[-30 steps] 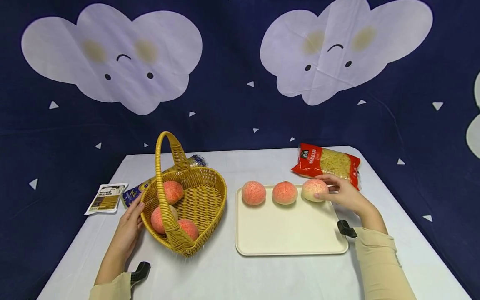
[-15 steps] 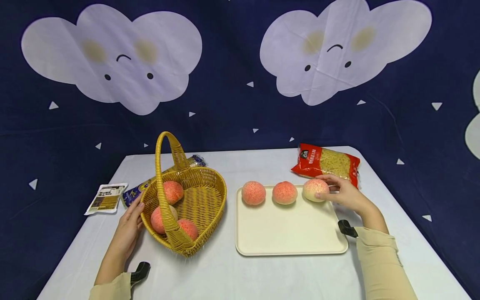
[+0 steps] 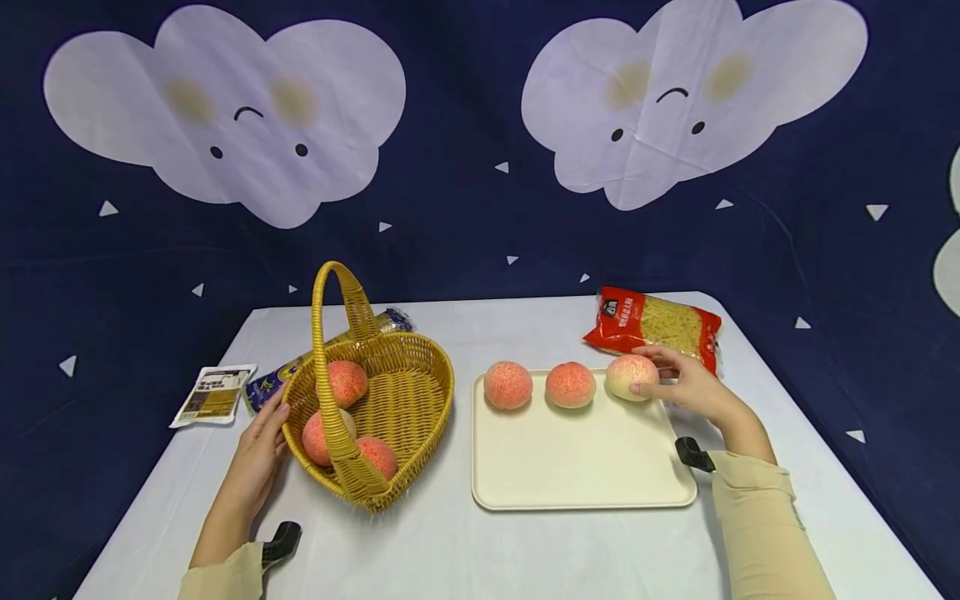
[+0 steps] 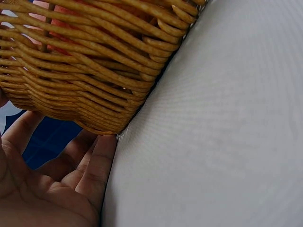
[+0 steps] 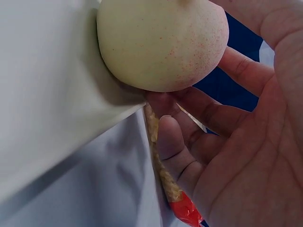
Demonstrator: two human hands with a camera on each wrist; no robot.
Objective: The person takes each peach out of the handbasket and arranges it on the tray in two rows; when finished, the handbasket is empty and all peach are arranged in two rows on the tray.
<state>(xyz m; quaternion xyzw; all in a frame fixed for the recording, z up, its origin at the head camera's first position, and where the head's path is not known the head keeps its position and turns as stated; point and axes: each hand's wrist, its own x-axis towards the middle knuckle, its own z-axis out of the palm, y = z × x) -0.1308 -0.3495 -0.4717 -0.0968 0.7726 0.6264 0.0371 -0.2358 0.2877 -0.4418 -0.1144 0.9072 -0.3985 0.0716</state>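
Observation:
My right hand (image 3: 693,387) holds a pale peach (image 3: 630,379) at the back right corner of the cream tray (image 3: 577,467), thumb in front and fingers behind. Its yellowish underside fills the top of the right wrist view, near the tray's rim. Two pinker peaches, a left one (image 3: 508,385) and a middle one (image 3: 570,385), sit along the tray's back edge. My left hand (image 3: 255,458) touches the left side of a wicker basket (image 3: 408,400) with fairly straight fingers. Within the basket lie three peaches, partly behind its handle.
A red pasta bag (image 3: 660,325) lies behind the tray's right corner. Left of and behind the basket are a blue packet (image 3: 266,385) and a flat white-edged packet (image 3: 216,396). A dark blue cloth (image 3: 465,233) with clouds hangs behind the white table (image 3: 420,554).
The right hand and the pale peach have shifted very slightly right and back. The left hand and basket show no visible movement.

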